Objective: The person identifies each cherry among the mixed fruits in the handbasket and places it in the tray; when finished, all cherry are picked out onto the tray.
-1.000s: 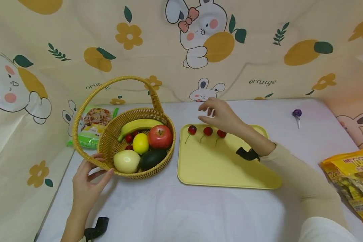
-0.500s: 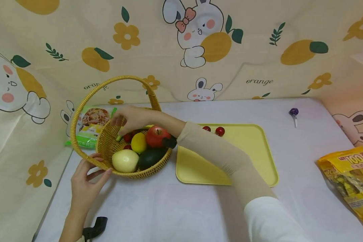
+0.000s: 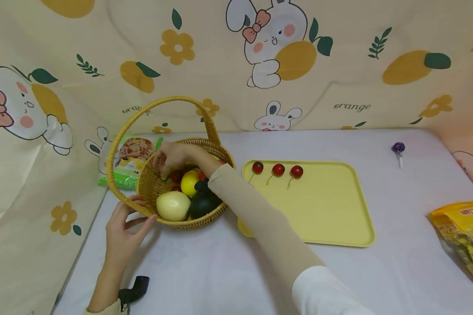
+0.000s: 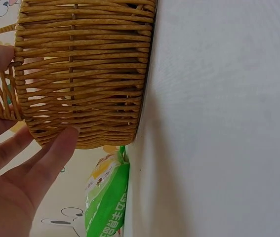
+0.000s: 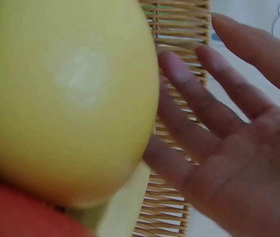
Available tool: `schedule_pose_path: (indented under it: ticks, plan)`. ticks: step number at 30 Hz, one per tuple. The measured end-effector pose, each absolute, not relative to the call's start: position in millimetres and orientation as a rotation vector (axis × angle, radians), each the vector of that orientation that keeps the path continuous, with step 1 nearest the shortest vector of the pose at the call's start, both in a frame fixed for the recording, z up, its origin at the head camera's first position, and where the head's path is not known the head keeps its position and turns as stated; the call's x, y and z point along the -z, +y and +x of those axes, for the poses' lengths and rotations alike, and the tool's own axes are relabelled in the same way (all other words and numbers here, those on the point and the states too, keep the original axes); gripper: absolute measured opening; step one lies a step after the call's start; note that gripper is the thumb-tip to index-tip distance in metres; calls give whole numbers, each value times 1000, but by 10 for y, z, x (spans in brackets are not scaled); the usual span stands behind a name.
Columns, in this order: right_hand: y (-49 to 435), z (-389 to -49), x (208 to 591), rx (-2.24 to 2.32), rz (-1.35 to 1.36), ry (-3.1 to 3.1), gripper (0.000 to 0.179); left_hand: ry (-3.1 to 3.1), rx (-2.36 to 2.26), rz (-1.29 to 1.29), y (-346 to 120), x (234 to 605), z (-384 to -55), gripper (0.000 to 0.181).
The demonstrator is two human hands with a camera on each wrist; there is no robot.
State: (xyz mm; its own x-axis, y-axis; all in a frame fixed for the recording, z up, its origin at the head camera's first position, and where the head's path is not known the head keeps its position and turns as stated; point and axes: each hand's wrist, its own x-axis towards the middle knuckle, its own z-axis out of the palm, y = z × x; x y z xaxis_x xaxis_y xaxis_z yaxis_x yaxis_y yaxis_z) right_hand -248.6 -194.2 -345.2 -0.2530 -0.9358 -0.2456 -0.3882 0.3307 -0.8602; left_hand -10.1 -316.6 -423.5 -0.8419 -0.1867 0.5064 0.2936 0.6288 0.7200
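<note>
A yellow wicker basket [image 3: 197, 222] stands at the left of the table. My left hand [image 3: 124, 234] holds its near-left rim at the foot of the handle, thumb and fingers about the wicker. Inside the basket, my right hand [image 3: 175, 157] reaches down at the far left. Its fingers [image 5: 199, 98] are loosely spread, with nothing between them and the thumb, close beside a yellow lemon [image 5: 70, 98]. Around it lie red cherries [image 3: 176, 176], a pale fruit [image 3: 173, 205] and a dark green fruit [image 3: 202, 206]. The right hand and arm hide most of the apple and the banana.
Right of the basket lies a yellow tray [image 3: 323, 210], with three stemmed cherries [image 3: 277, 169] along its far side. A green food packet [image 3: 128, 180] stands behind the basket. A purple lollipop [image 3: 398, 148] and a yellow candy bag [image 3: 463, 232] lie at the right.
My right hand has moved left from above the tray into the basket. My left hand keeps its hold on the rim. The three cherries stay on the tray.
</note>
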Motion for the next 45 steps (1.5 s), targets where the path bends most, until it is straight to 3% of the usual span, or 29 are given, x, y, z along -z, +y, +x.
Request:
schedule_pose_path:
  ticks: [21, 29, 34, 40, 45]
  plan:
    - [-2003, -2466, 3520, 510, -1152, 1803, 35, -2312, 1113, -122, -2879, 3945, -101, 41]
    - [-1990, -2472, 3595, 536, -1221, 1796, 26, -2327, 1125, -113, -2868, 3962, -104, 41]
    - [-1975, -2470, 3568, 618, -1244, 1839, 30, -2334, 1124, -100, -2868, 3960, -97, 41]
    - [-1773, -2471, 3358, 762, -1357, 1846, 24, -2344, 1124, -74, -2891, 3935, -67, 41]
    - [-1332, -2426, 3182, 988, -1498, 1763, 16, -2340, 1130, -37, -2917, 3910, -27, 41]
